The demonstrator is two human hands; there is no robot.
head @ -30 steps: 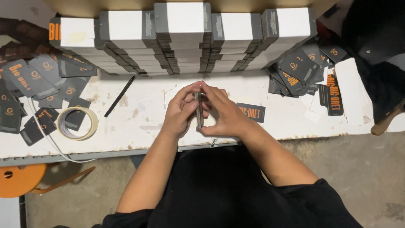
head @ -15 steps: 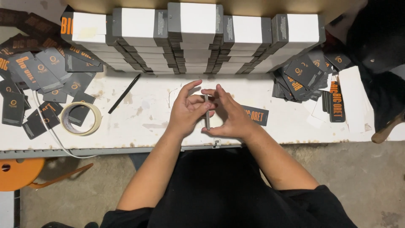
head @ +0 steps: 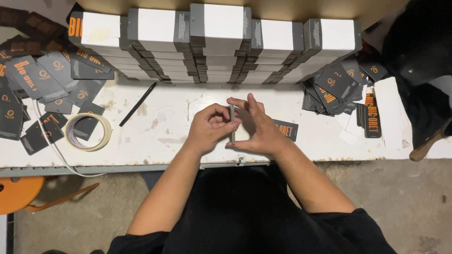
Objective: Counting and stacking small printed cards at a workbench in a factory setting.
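Note:
Both hands meet over the middle of a white worktable [head: 165,136]. Between them stands a thin stack of grey cards [head: 232,123], seen edge-on and upright. My left hand [head: 209,127] pinches the stack from the left with fingers curled. My right hand [head: 259,129] cups it from the right, fingers stretched up and thumb underneath. A dark tag with orange print [head: 287,129] lies flat just right of my right hand.
Stacks of white and grey flat boxes [head: 216,42] line the table's back. Dark tags lie heaped at the left [head: 42,89] and right [head: 336,87]. A tape roll [head: 88,131], a black pen [head: 137,104] and a white cable [head: 52,146] sit left. An orange stool [head: 19,193] stands below.
The hands stay together around the card stack and shift it slightly; the fingers of the right hand have opened upward. The head camera has moved a little.

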